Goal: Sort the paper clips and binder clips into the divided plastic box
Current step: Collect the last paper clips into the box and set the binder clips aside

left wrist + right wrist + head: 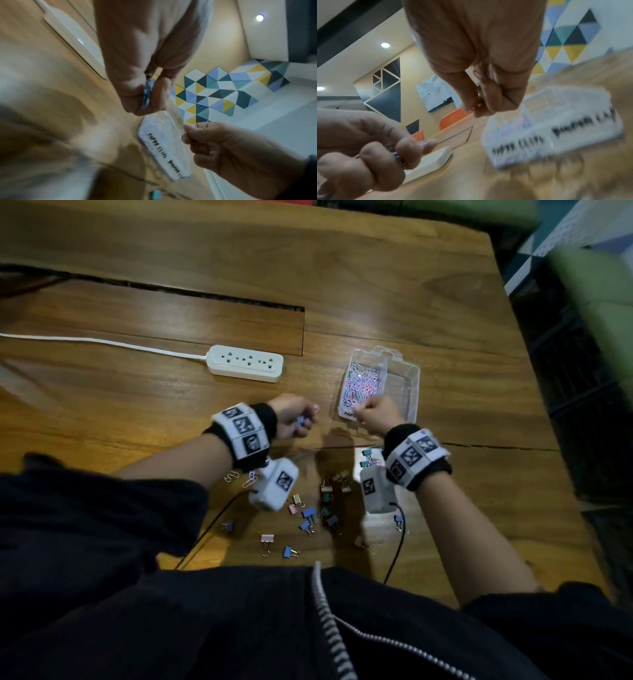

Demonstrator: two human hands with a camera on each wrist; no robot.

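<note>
The clear divided plastic box (409,392) lies on the wooden table; its left compartment is heaped with pastel paper clips (363,383), and I see nothing in the right one. My right hand (361,414) hovers at the box's near end, pinching a thin wire paper clip (478,86). Just left of the box, my left hand (306,419) grips a small bunch of blue paper clips (147,93). Several coloured binder clips (313,515) lie scattered below the hands. A few loose paper clips (241,477) sit under the left wrist.
A white power strip (246,363) with its cord lies left of the box. Black cables (399,546) run from the wrist cameras across the near table. The table's right edge (534,364) is close behind the box.
</note>
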